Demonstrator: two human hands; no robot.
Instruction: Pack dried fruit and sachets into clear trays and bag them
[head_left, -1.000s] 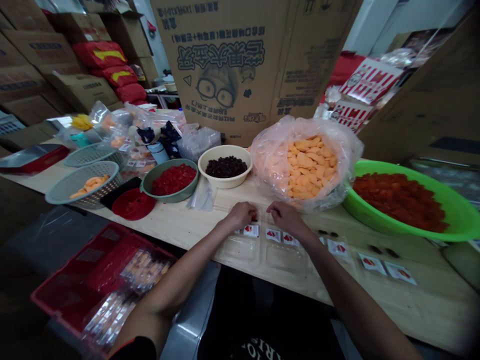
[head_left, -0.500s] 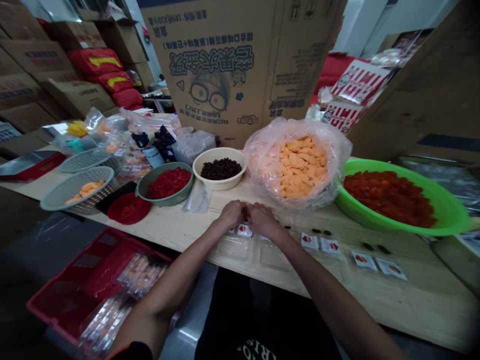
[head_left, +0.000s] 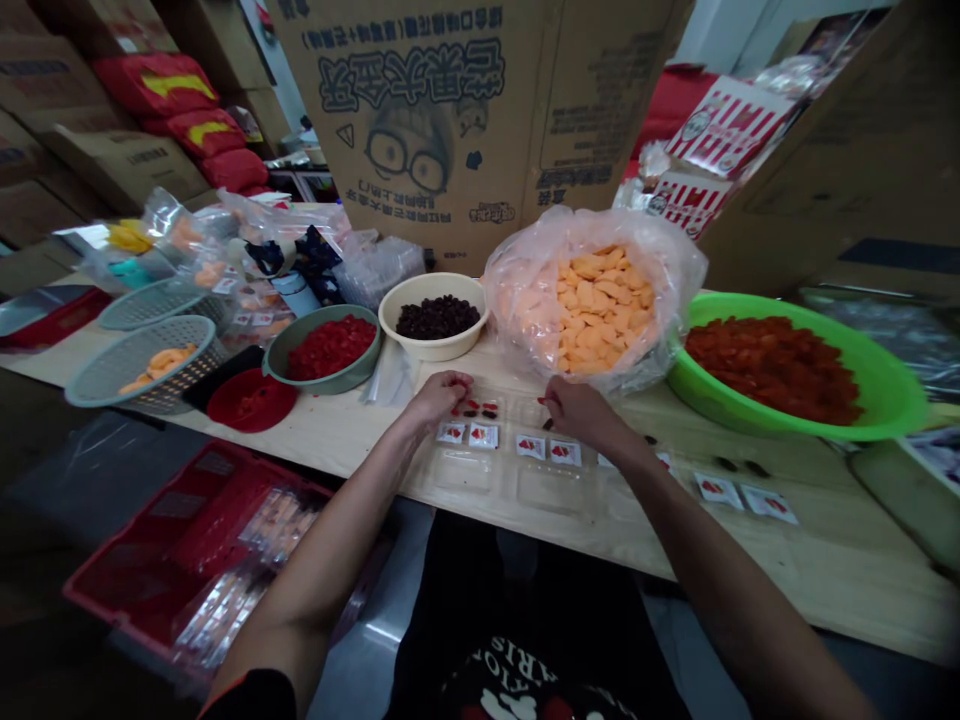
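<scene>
My left hand (head_left: 439,393) rests curled on the wooden table, fingertips pinched just left of a few red and dark pieces (head_left: 477,408) lying in a clear plastic tray (head_left: 461,470). My right hand (head_left: 576,408) is curled too, fingers pinched at the back of a second clear tray (head_left: 551,488). What either pinch holds is too small to make out. Small white sachets with red marks (head_left: 469,434) lie in the trays and along the table to the right (head_left: 742,495).
Behind the hands: a cream bowl of dark pieces (head_left: 434,317), a grey-green bowl of red pieces (head_left: 324,348), a plastic bag of orange chips (head_left: 596,305), a big green basin of red pieces (head_left: 799,368). Mesh baskets (head_left: 139,366) stand left; a red crate (head_left: 202,545) sits below.
My hands met over the left tray half a second ago and have since moved apart. Red and dark pieces now lie in that tray. The camera has tilted slightly.
</scene>
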